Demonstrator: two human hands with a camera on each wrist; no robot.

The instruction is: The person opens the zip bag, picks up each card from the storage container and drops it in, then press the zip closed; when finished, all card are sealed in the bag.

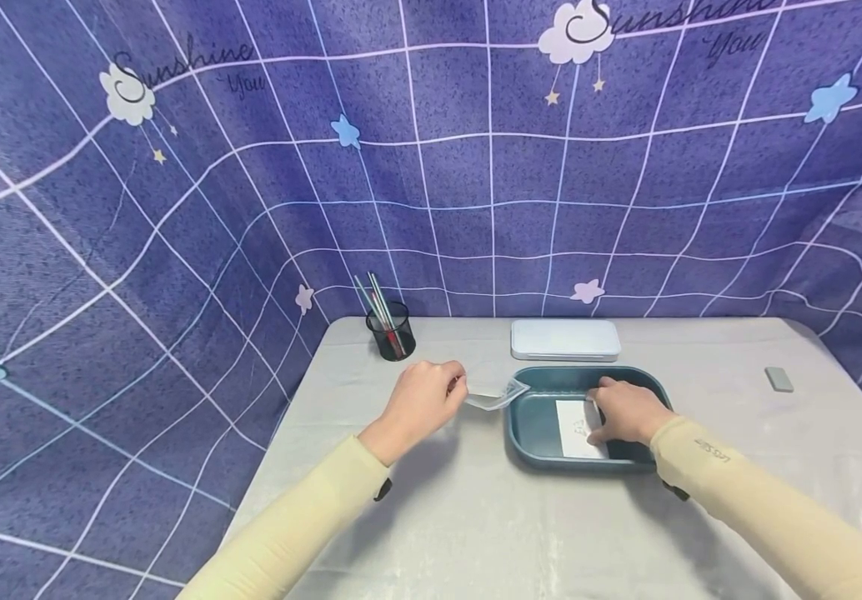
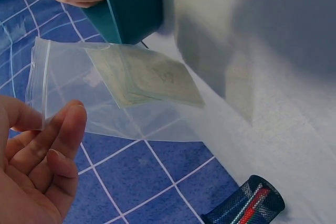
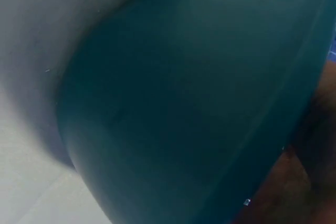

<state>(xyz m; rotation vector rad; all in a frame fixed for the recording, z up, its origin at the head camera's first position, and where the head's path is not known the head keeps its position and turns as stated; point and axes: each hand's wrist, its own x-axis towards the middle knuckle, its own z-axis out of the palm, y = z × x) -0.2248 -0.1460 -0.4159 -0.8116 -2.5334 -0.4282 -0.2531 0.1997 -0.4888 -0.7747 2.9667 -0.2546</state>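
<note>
My left hand pinches a clear zip bag near its sealing strip, holding it up left of the teal bin. Through the plastic show several pale slips of paper with faint markings. My right hand reaches into the bin from the right, thumb and fingers on the edge of a white card with a small drawing or writing on it. In the right wrist view the bin's outer wall hides most of that hand.
Behind the bin lies a pale flat case. A black mesh pen cup with several pencils stands at the back left of the table. Far right is a small grey block. Patterned purple cloth hangs behind.
</note>
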